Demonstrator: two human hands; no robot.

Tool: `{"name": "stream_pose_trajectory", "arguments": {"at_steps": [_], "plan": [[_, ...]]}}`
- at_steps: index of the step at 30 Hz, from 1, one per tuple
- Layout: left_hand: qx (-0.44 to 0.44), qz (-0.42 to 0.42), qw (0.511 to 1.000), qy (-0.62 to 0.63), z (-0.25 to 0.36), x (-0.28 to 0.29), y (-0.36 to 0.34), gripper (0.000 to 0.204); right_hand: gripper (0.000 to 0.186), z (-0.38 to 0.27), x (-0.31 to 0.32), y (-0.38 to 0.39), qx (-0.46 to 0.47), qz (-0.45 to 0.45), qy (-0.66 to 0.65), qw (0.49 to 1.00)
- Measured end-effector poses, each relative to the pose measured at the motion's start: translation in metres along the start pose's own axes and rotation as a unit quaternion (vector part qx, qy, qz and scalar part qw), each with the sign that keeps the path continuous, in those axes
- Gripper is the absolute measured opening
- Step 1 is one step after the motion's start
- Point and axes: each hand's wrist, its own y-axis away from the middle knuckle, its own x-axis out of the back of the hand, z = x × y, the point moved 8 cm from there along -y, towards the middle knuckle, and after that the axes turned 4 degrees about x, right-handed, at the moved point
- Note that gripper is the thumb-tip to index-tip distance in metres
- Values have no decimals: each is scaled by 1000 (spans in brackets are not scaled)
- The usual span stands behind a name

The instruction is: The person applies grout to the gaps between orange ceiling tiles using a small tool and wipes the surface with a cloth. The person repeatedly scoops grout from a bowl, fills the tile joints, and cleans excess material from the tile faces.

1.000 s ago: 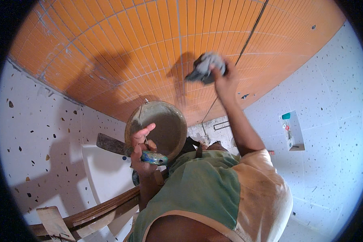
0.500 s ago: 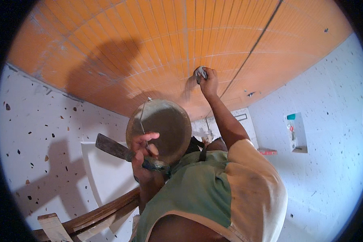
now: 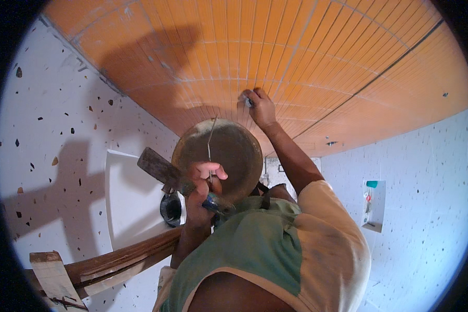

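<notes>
My left hand (image 3: pixel 195 195) is closed round the thin wire handle (image 3: pixel 209 148) of a round bucket (image 3: pixel 239 151). The same hand also grips a scraper (image 3: pixel 160 165) with a flat, grubby blade pointing left. Up and to the right, my right hand (image 3: pixel 264 110) is closed on a greyish-white wad of cloth (image 3: pixel 248 102), held against the orange tiled wall (image 3: pixel 278 60). Fingers hide part of the wad, which is slightly blurred. Narrow ribbed tiles with pale grout lines cover the wall. What the bucket holds is in shadow and hard to make out.
A brown wooden rail (image 3: pixel 130 257) with a pale upright piece (image 3: pixel 54 273) runs at lower left. Beyond it are a white panel (image 3: pixel 132 203) and a dark round container (image 3: pixel 170 209). Speckled white walls flank both sides; the right one has a niche (image 3: pixel 373 221) holding small items.
The view has shifted, so the wall's lines now slant differently. My right hand with the cloth has moved left and slightly down along the tiles. The dark round container has come into view.
</notes>
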Motion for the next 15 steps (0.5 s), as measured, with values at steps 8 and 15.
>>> {"name": "stream_pose_trajectory", "arguments": {"at_steps": [8, 15], "plan": [[36, 13, 999, 34, -6, 2, 11, 46, 44, -116, 133, -125, 127, 274, -48, 952], [77, -7, 994, 76, 11, -4, 13, 45, 39, -83, 4, -72, 199, 18, -5, 980]]}}
